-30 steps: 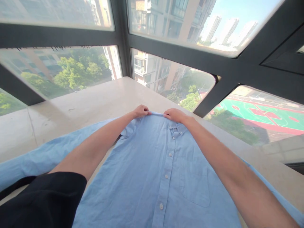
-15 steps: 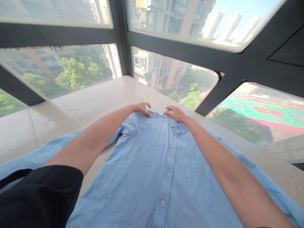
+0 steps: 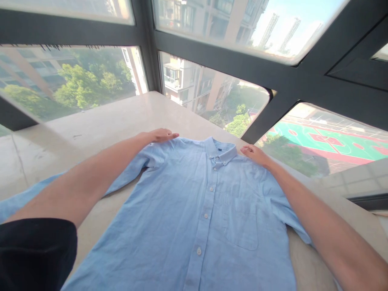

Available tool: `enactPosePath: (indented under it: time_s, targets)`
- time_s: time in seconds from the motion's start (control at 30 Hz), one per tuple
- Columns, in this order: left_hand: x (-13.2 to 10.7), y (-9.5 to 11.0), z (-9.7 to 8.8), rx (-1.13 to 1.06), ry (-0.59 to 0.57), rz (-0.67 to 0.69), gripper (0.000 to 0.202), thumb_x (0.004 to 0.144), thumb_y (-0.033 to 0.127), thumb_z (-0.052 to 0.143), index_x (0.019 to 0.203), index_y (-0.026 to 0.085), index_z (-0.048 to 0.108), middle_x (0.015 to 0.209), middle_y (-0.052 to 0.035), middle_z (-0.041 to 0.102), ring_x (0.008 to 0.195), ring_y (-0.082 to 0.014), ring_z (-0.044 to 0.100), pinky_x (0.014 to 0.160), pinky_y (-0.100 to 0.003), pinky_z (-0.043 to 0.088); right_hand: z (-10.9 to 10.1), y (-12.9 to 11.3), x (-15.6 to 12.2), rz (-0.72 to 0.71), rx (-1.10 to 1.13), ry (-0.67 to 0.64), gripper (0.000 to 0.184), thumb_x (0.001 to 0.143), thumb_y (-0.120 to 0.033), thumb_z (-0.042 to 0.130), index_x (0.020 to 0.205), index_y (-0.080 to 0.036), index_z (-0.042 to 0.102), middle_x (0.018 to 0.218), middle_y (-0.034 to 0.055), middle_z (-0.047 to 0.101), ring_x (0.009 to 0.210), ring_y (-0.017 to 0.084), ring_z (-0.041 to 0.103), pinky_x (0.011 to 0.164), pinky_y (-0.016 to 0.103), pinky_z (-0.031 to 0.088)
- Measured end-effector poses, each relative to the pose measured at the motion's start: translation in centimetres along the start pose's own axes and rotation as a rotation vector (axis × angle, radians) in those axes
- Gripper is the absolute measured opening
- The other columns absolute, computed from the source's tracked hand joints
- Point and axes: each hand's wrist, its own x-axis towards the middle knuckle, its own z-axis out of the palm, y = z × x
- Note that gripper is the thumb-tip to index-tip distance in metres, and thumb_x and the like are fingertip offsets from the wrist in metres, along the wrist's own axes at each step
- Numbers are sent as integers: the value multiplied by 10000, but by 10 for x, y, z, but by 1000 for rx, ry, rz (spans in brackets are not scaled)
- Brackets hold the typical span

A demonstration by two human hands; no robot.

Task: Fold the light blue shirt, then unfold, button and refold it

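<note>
A light blue button-up shirt [image 3: 178, 210] lies front side up, with its collar away from me, its buttons done up and a chest pocket on the right. My left hand [image 3: 164, 135] is closed at the top of the left shoulder seam, fingers folded and thumb pointing right. At the other shoulder, just right of the collar [image 3: 222, 152], my right hand [image 3: 254, 153] is closed on the fabric edge with fingers curled. The left sleeve runs out beneath my left forearm, and my right forearm covers part of the right sleeve.
The shirt rests on a pale stone ledge [image 3: 121, 111] set into a window corner. Dark window frames [image 3: 212, 52] border the ledge at the back and right. Trees, buildings and a sports court show through the glass.
My hands have moved apart from beside the collar, left hand to the left and right hand to the right, and have closed at the shoulders. The collar now stands uncovered.
</note>
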Motion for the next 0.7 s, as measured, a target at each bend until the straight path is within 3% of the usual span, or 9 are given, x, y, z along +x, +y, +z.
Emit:
enactPosePath:
  time_s: [0.13,0.2,0.3,0.37,0.43,0.5,0.6,0.7]
  targets:
    - [-19,-25,-25,-93,-241,-208,654,667,792,534,682,155,685,767,-146,704,682,-252,656,668,-328,498,-17,20,-31,35,17,-90,530,723,-564,680,1055,-151,681,943,96,709,869,236,649,801,338,499]
    - [-33,-32,-33,-168,-366,-316,589,583,745,656,688,168,704,686,-119,687,624,-237,642,630,-320,504,-26,21,-44,16,19,-136,485,665,-578,710,928,-171,704,906,72,709,850,238,644,776,325,496]
    - [-52,-34,-39,-287,-486,-367,497,506,635,759,750,203,729,665,-75,687,625,-216,635,613,-291,499,-39,21,-58,51,60,-215,456,618,-598,729,815,-188,698,865,49,714,830,240,644,734,312,496]
    - [-60,-36,-41,-340,-448,-357,471,506,608,756,758,212,727,667,-59,687,634,-207,627,606,-279,490,-45,23,-64,147,168,-313,472,605,-603,740,837,-194,694,851,40,720,807,232,651,706,305,499]
    - [-62,-40,-40,-351,-328,-340,457,543,627,715,723,207,711,668,-51,684,654,-204,620,608,-272,483,-49,28,-68,240,288,-403,492,588,-605,755,853,-196,687,823,34,719,772,220,652,690,302,499]
    - [-58,-45,-35,-287,-201,-313,440,583,637,669,649,202,680,653,-44,670,683,-206,617,618,-264,475,-50,34,-68,286,307,-408,498,564,-622,763,798,-191,669,733,20,692,705,204,629,653,296,482]
    - [-46,-51,-21,-81,-55,-268,390,626,589,628,558,206,617,621,-34,643,732,-221,624,647,-257,463,-46,40,-62,252,90,-297,504,605,-689,698,659,-195,612,587,-9,596,615,180,565,584,280,419]
    - [-33,-53,-9,68,74,-301,352,702,546,571,646,204,636,756,-68,699,851,-253,646,702,-262,463,-41,39,-57,152,-207,-178,507,702,-703,605,612,-205,569,588,6,574,637,197,567,594,291,396]
